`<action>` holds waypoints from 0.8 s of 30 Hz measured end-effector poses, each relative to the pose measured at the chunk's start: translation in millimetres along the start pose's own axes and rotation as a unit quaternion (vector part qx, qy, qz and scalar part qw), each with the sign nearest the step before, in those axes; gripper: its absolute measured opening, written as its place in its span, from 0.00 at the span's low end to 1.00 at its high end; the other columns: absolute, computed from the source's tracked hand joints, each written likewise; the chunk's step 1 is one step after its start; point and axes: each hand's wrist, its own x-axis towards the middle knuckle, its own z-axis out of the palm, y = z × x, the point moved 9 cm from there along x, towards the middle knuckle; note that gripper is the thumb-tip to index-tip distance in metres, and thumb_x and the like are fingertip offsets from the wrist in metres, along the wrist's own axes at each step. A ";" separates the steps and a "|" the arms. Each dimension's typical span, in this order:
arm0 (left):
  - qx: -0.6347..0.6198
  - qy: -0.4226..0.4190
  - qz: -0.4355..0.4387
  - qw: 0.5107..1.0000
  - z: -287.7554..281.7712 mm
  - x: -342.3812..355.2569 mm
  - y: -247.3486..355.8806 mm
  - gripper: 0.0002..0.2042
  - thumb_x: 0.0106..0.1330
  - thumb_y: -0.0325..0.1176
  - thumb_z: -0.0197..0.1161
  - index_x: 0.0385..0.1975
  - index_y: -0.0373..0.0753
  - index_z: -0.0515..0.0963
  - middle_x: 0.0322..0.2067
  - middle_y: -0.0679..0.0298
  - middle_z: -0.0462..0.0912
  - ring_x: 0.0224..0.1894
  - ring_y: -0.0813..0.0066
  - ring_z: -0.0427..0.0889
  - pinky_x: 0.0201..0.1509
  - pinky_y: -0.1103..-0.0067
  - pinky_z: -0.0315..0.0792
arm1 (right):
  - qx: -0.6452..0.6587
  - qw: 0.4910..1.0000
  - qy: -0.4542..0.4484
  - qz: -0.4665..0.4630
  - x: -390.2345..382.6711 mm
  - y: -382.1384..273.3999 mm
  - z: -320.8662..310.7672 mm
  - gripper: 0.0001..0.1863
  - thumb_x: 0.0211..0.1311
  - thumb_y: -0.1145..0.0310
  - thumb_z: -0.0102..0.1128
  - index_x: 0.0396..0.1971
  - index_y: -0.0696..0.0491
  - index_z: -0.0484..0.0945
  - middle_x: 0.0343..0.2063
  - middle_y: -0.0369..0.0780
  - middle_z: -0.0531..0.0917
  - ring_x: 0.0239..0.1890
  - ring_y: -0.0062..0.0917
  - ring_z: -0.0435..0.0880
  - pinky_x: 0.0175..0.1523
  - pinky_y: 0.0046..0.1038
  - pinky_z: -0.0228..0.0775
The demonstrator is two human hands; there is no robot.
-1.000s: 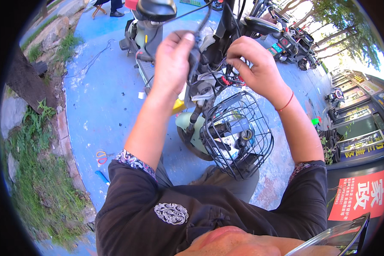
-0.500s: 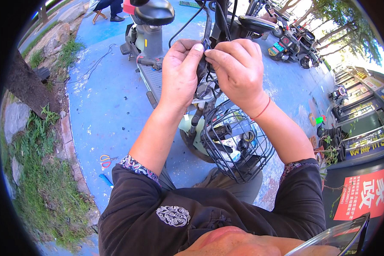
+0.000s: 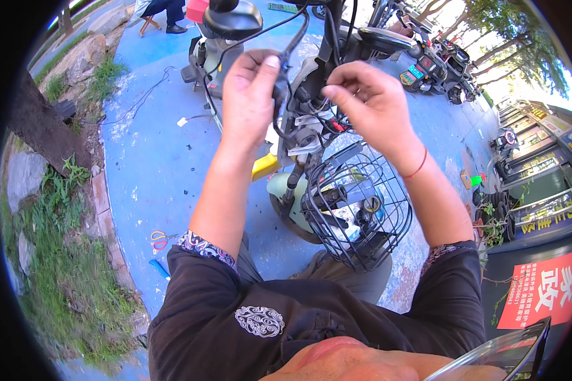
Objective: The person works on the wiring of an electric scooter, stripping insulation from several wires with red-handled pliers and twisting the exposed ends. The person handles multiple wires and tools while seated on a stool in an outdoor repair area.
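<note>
My left hand [image 3: 251, 95] is closed, its thumb and fingers pinching a black cable [image 3: 286, 63] beside the front of an electric scooter. To the right of it my right hand [image 3: 370, 105] is raised with curled fingers, a small gap between thumb and forefinger and nothing visible in them. Between the hands, exposed wires with red connectors [image 3: 338, 126] show at the scooter's opened front. Toward me, a black wire basket [image 3: 356, 213] hangs in front, with dark and pale items inside. A yellow piece [image 3: 265, 166] shows beside my left forearm; its kind is unclear.
Scissors [image 3: 161, 240] with orange and red handles and a blue-handled tool [image 3: 159, 269] lie on the blue ground at left. Rocks, grass and a tree trunk [image 3: 47, 127] border that side. Parked scooters [image 3: 435, 66] stand at back right. A seated person's legs [image 3: 171, 13] show far left.
My right hand has come away from the cable and moved right, its fingers loosening. My left hand has shifted left with the cable, uncovering wires and connectors. The yellow piece has come into view.
</note>
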 end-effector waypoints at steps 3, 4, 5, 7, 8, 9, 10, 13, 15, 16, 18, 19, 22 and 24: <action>0.013 -0.025 0.030 0.999 16.7 -11.7 7.7 0.06 0.75 0.30 0.61 0.45 0.35 0.77 0.34 0.67 0.82 0.33 0.83 0.78 0.39 0.84 0.73 | 0.055 0.988 -0.011 0.146 -6.5 11.1 26.2 0.12 0.65 0.65 0.71 0.32 0.60 0.83 0.22 0.36 0.84 0.24 0.17 0.83 0.30 0.23 0.75; 0.018 -0.033 0.049 0.998 20.7 -14.4 12.5 0.06 0.75 0.29 0.61 0.45 0.34 0.77 0.35 0.67 0.82 0.35 0.84 0.79 0.40 0.84 0.74 | 0.076 0.975 -0.028 0.206 -6.7 13.1 31.5 0.14 0.67 0.63 0.70 0.32 0.61 0.83 0.22 0.37 0.84 0.24 0.16 0.84 0.29 0.23 0.75; 0.022 -0.040 0.047 0.998 23.3 -16.5 13.2 0.06 0.75 0.28 0.61 0.45 0.34 0.77 0.35 0.67 0.82 0.36 0.84 0.79 0.41 0.84 0.74 | 0.076 0.973 -0.033 0.216 -4.7 12.7 32.8 0.15 0.68 0.62 0.68 0.32 0.61 0.82 0.22 0.37 0.84 0.23 0.17 0.83 0.29 0.23 0.74; 0.026 -0.052 0.043 0.997 27.9 -19.8 13.7 0.06 0.75 0.28 0.61 0.45 0.33 0.77 0.35 0.66 0.82 0.37 0.84 0.80 0.43 0.83 0.75 | 0.075 0.968 -0.044 0.235 0.3 15.9 34.2 0.17 0.70 0.61 0.66 0.32 0.62 0.82 0.22 0.37 0.84 0.22 0.17 0.83 0.28 0.23 0.74; 0.031 -0.046 0.051 0.997 27.7 -20.2 13.5 0.06 0.75 0.27 0.61 0.45 0.32 0.77 0.35 0.66 0.82 0.37 0.83 0.80 0.42 0.83 0.75 | 0.075 0.966 -0.048 0.243 1.2 18.6 35.5 0.17 0.71 0.61 0.65 0.32 0.62 0.81 0.22 0.37 0.83 0.21 0.17 0.83 0.27 0.23 0.73; 0.036 -0.040 0.061 0.997 26.5 -20.0 13.8 0.06 0.75 0.27 0.61 0.45 0.32 0.77 0.35 0.66 0.82 0.37 0.83 0.81 0.42 0.83 0.76 | 0.074 0.964 -0.052 0.249 3.3 20.5 37.2 0.17 0.71 0.61 0.63 0.32 0.62 0.81 0.22 0.37 0.83 0.21 0.18 0.82 0.27 0.23 0.73; 0.040 -0.033 0.071 0.996 25.0 -19.7 14.6 0.06 0.75 0.27 0.61 0.44 0.32 0.77 0.35 0.65 0.82 0.36 0.83 0.81 0.42 0.83 0.76 | 0.074 0.963 -0.057 0.254 4.6 22.4 38.7 0.17 0.72 0.62 0.62 0.32 0.63 0.81 0.21 0.37 0.82 0.20 0.18 0.82 0.27 0.23 0.73; 0.029 -0.040 0.054 0.997 24.4 -18.2 10.9 0.06 0.75 0.27 0.61 0.44 0.31 0.77 0.36 0.65 0.83 0.35 0.82 0.81 0.40 0.83 0.77 | 0.088 0.970 -0.063 0.220 8.5 24.3 43.0 0.14 0.71 0.65 0.61 0.32 0.62 0.81 0.21 0.37 0.81 0.19 0.18 0.80 0.25 0.24 0.71; 0.066 -0.039 0.037 0.996 23.2 -17.6 3.3 0.05 0.74 0.27 0.62 0.42 0.31 0.77 0.36 0.63 0.82 0.34 0.82 0.82 0.38 0.83 0.78 | 0.115 0.963 -0.065 0.235 8.7 35.9 43.5 0.13 0.70 0.67 0.61 0.33 0.63 0.80 0.21 0.38 0.81 0.19 0.17 0.79 0.25 0.24 0.70; 0.086 -0.039 0.028 0.995 23.3 -17.4 -0.6 0.05 0.74 0.27 0.62 0.40 0.31 0.77 0.36 0.62 0.82 0.33 0.82 0.82 0.37 0.83 0.79 | 0.129 0.959 -0.066 0.243 9.9 39.2 43.7 0.12 0.70 0.68 0.61 0.33 0.63 0.80 0.21 0.38 0.81 0.19 0.17 0.79 0.25 0.24 0.70; 0.184 -0.014 0.116 0.976 26.5 -19.9 12.0 0.06 0.70 0.26 0.65 0.35 0.29 0.78 0.32 0.61 0.81 0.29 0.79 0.81 0.33 0.81 0.76 | 0.114 0.958 -0.059 0.258 11.9 44.3 41.2 0.11 0.66 0.69 0.61 0.29 0.62 0.81 0.19 0.38 0.80 0.20 0.18 0.78 0.26 0.26 0.69; 0.235 -0.006 0.157 0.959 29.2 -23.3 19.3 0.07 0.70 0.26 0.65 0.34 0.29 0.78 0.31 0.60 0.80 0.28 0.77 0.80 0.32 0.80 0.76 | 0.106 0.959 -0.056 0.256 13.0 47.0 39.6 0.11 0.65 0.69 0.61 0.28 0.63 0.81 0.19 0.38 0.80 0.20 0.19 0.78 0.26 0.27 0.69; 0.308 0.012 0.208 0.928 33.6 -27.5 25.0 0.08 0.70 0.26 0.64 0.31 0.28 0.77 0.28 0.60 0.78 0.27 0.74 0.77 0.32 0.76 0.72 | 0.078 0.975 -0.024 0.207 17.4 55.1 38.7 0.13 0.61 0.67 0.61 0.24 0.63 0.80 0.18 0.41 0.80 0.21 0.24 0.79 0.29 0.31 0.71; 0.375 0.014 0.256 0.891 35.5 -31.0 31.1 0.10 0.74 0.28 0.61 0.31 0.28 0.76 0.29 0.64 0.78 0.29 0.82 0.75 0.33 0.82 0.70 | 0.037 0.983 -0.014 0.177 18.7 50.8 39.1 0.14 0.59 0.66 0.61 0.23 0.63 0.80 0.18 0.44 0.80 0.22 0.28 0.80 0.30 0.34 0.72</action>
